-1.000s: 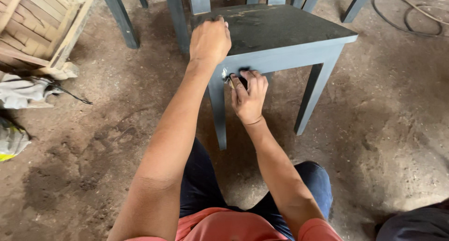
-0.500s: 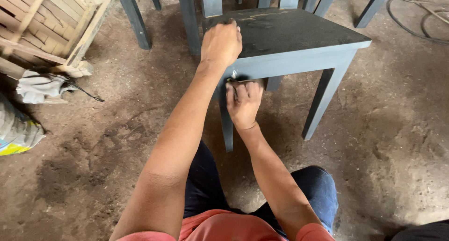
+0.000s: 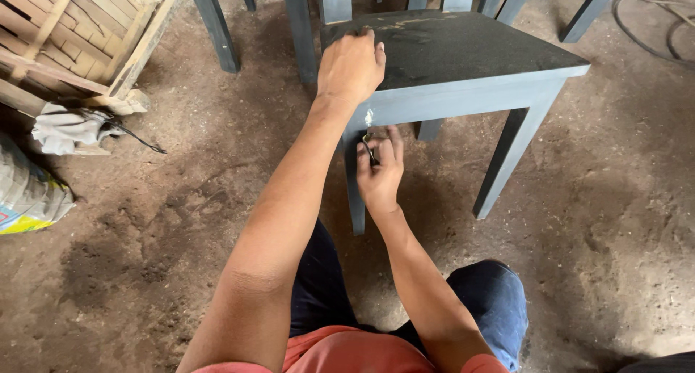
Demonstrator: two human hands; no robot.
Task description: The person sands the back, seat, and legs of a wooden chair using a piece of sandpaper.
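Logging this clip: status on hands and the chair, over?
Left hand gripping the grey chair seat corner. Right hand pinching a small tool against the front leg, beside a white patch. Nothing obstructing.

Chair (image 3: 463, 61): grey-blue painted wood, dark flat seat, stood upright on dirt floor; small white patch on front rail near the corner leg. Small thin tool (image 3: 369, 147): dark, partly hidden in fingers, held against that leg just below the rail.
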